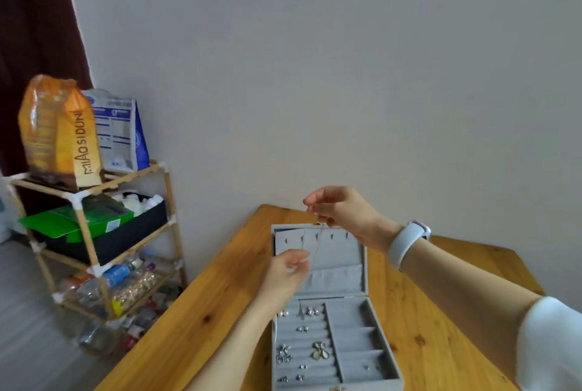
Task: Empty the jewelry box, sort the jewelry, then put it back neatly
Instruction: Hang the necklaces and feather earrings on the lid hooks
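Here our right hand (341,211) and left hand (291,266) each pinch a thin chain necklace (316,244) above the open jewelry box (367,267) on the worktop (201,312); light, limp, tangle-prone, we judge it best held near its ends.

grey jewelry box (365,267) open on table, earrings (319,350) in left slots; thin necklace (316,247) held above.

- The orange bag (59,132) on the top shelf of the wooden rack (94,233) bears "MIAO SI DUN" in dark letters, running up its pale side panel.
- The white-and-blue bag (121,132) just behind it carries printed panels too small to read.
- The green box (75,220) one shelf lower has a label, also illegible.
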Demonstrator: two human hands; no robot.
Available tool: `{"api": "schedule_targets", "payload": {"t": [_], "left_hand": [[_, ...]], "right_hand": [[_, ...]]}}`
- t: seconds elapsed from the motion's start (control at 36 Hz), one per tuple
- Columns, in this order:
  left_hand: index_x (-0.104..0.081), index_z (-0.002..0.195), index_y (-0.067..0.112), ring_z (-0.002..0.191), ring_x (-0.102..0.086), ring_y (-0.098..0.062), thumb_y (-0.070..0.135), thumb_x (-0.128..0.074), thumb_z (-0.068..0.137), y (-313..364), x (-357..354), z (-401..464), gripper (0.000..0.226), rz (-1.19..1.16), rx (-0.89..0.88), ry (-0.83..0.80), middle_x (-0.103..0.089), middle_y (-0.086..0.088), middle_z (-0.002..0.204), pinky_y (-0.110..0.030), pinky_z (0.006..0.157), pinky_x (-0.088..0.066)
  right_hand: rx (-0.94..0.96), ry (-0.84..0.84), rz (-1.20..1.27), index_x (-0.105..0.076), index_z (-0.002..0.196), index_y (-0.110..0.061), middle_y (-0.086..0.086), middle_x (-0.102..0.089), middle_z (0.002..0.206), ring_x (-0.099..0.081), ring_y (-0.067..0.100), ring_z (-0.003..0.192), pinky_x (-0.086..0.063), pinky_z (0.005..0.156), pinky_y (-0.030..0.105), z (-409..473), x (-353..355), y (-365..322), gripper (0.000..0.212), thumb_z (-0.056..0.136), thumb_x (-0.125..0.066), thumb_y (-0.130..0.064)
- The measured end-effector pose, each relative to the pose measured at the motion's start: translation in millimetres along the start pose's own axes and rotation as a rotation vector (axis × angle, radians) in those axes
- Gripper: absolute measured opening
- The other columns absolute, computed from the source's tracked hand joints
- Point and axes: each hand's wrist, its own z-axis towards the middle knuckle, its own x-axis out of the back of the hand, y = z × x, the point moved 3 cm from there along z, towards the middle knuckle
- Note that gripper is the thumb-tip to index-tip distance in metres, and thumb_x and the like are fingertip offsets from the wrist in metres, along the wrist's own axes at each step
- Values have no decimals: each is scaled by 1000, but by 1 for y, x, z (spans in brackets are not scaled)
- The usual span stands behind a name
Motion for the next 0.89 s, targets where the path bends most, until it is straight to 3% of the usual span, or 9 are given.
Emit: {"api": "schedule_targets", "payload": {"t": [0.14, 0.22, 0.31, 0.47, 0.64, 0.72, 0.81, 0.89], "left_hand": [[-54, 124, 25, 123, -33, -14, 37, -39, 94, -43, 4, 19, 36, 887, -188, 119, -51, 12, 125, -30, 97, -31], [-67, 95, 22, 111, -39, -21, 37, -43, 79, -55, 5, 17, 32, 1152, -324, 199, -63, 7, 104, -42, 79, -43], [-67, 82, 18, 115, -39, -27, 27, -71, 63, -73, -1, 15, 21, 1227, -433, 256, -63, -2, 107, -45, 85, -31], [-67, 82, 16, 130, -30, -34, 23, -70, 63, -83, -3, 10, 21, 1261, -449, 307, -54, -10, 130, -52, 99, -24], [-67, 98, 14, 133, -26, -36, 23, -75, 59, -78, 0, 14, 41, 1282, -443, 305, -47, -9, 138, -55, 101, -22], [-67, 89, 17, 134, -23, -37, 20, -74, 59, -79, 0, 13, 32, 1275, -446, 279, -44, -10, 141, -55, 101, -21], [-67, 88, 18, 135, -22, -37, 19, -74, 60, -81, 0, 12, 29, 1266, -447, 282, -42, -10, 142, -55, 102, -19], [-65, 88, 19, 135, -21, -37, 19, -72, 62, -81, 0, 12, 27, 1232, -438, 283, -40, -9, 143, -58, 104, -25]], "right_hand": [[75, 34, -147, -60, 73, -22, 3, -59, 77, -49, 14, 66, -42, 60, 16, 23, -5, 12, 30, 87, -49, 3], [97, 65, -214, -60, 71, -23, -3, -60, 72, -52, 13, 68, -43, 60, 17, 35, -7, 18, 32, 87, -49, 3], [72, 132, -177, -60, 71, -21, -3, -60, 71, -51, 12, 64, -46, 61, 26, 47, -4, 25, 35, 86, -44, 7], [27, 214, -78, -60, 69, -18, 1, -60, 72, -58, 19, 76, -52, 83, 43, 61, -5, 42, 32, 84, -46, 7], [45, 212, -68, -60, 69, -18, 1, -61, 72, -59, 19, 77, -52, 88, 46, 63, -11, 48, 33, 84, -46, 7], [61, 209, -53, -60, 70, -18, 0, -60, 74, -59, 19, 78, -53, 86, 46, 63, -10, 43, 30, 85, -47, 5], [106, 229, -21, -60, 74, -14, 1, -59, 74, -59, 19, 80, -53, 86, 31, 63, -8, 38, 27, 86, -48, 7], [106, 226, -14, -60, 73, -16, 1, -60, 74, -59, 18, 78, -53, 85, 34, 65, -8, 41, 27, 85, -49, 5]]}}
